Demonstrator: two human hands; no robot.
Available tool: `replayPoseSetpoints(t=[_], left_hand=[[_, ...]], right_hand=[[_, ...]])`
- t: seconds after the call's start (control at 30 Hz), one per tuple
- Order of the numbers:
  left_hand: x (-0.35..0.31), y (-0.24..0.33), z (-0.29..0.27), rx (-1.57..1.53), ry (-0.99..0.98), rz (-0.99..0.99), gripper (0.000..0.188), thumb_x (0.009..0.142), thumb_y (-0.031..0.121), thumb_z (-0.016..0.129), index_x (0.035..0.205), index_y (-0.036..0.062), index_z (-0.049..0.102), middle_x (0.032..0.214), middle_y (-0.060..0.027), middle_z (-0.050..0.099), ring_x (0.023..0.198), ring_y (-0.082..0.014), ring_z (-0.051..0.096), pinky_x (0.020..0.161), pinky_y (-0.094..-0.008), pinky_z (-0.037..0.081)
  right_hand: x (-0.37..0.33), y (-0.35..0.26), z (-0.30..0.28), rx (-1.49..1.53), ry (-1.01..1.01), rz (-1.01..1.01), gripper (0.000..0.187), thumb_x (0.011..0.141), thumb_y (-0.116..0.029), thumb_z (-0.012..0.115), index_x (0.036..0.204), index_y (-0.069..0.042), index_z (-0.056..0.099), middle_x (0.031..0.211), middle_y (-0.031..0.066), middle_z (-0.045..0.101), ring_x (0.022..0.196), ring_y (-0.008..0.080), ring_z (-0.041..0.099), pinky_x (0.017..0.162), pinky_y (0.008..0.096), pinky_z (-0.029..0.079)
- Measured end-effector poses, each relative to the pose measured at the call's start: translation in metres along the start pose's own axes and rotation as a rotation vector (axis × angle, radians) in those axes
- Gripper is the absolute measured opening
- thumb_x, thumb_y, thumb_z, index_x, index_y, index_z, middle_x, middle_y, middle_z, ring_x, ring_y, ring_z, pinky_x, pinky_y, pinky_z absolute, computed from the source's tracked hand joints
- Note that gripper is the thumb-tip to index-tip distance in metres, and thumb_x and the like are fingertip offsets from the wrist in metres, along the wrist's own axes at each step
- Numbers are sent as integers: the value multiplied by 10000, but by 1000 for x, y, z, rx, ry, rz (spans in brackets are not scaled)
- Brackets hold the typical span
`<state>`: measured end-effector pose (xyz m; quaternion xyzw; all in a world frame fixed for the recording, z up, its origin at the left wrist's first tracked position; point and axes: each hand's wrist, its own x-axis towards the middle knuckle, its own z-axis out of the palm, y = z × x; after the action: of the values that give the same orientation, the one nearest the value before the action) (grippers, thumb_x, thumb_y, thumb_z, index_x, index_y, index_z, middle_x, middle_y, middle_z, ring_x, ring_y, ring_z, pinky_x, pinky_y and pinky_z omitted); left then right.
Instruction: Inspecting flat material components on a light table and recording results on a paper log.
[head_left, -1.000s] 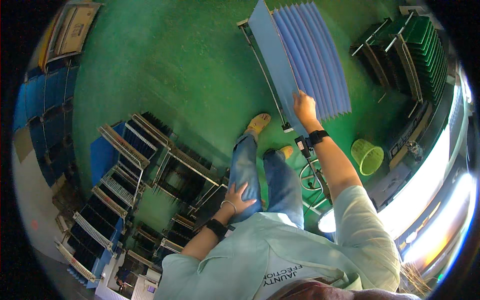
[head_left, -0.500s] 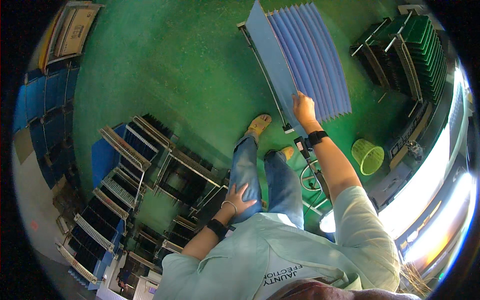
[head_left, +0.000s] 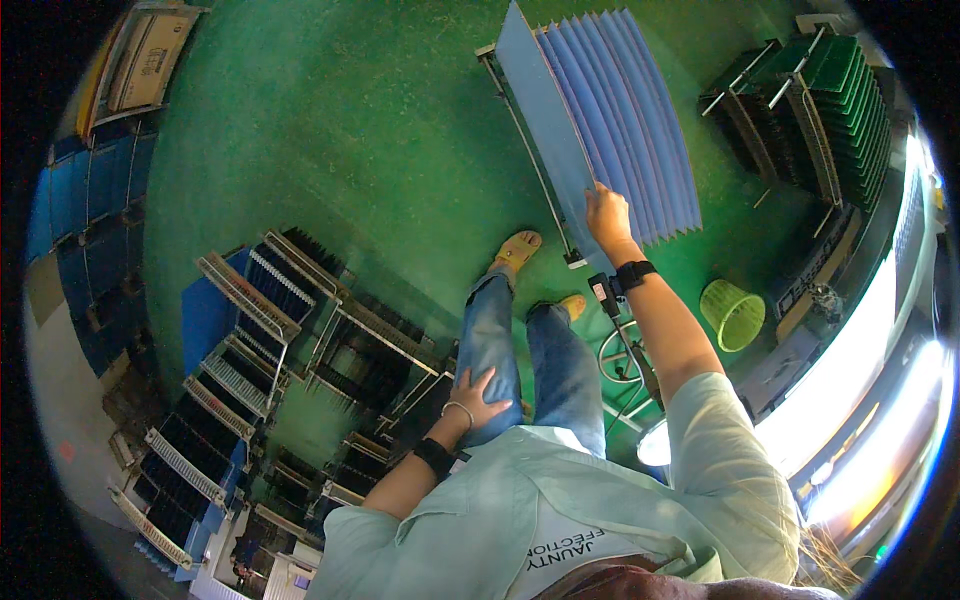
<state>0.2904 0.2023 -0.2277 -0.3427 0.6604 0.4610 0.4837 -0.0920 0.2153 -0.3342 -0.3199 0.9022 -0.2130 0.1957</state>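
Note:
A row of thin blue panels (head_left: 625, 130) stands upright in a metal rack (head_left: 530, 150) on the floor ahead of me. My right hand (head_left: 608, 212) is closed on the near edge of the leftmost blue panel (head_left: 545, 100), with its fingers curled. A black band circles that wrist. On my thigh, over the blue jeans (head_left: 490, 340), my left hand (head_left: 478, 400) lies flat with its fingers spread, holding nothing.
To the right stand a rack of green panels (head_left: 845, 110), a yellow-green basket (head_left: 733, 315) and a brightly lit bench (head_left: 840, 370). Several racks of dark panels (head_left: 185, 460) fill the left. A round metal stool frame (head_left: 622, 355) is beside my legs. Cardboard (head_left: 150, 62) leans far left.
Almost nothing differs. The view has shifted very slightly; my right hand stays on the blue panel's edge and my left hand on my thigh.

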Motion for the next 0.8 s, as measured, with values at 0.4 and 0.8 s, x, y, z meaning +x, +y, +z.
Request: replayPoseSetpoints(t=[0.4,0.8], left_hand=[[1,-8,6,-28,23,20,869,667,607,637,1392,282,285,1430,-279,146,1273,-456,279,1038,-437,294],[6,-15,15,-140,174,195,827,657,550,687,1359,275,348,1365,-346,227,1226,-493,325,986,-479,349]], right_hand=[[36,-2,62,4,-331,167,379,867,-335,520,1046,-1,532,972,265,593,923,408,570,807,460,458],[43,53,104,-231,-275,189,196,788,-100,485,930,-16,590,860,229,629,832,372,619,745,449,497]])
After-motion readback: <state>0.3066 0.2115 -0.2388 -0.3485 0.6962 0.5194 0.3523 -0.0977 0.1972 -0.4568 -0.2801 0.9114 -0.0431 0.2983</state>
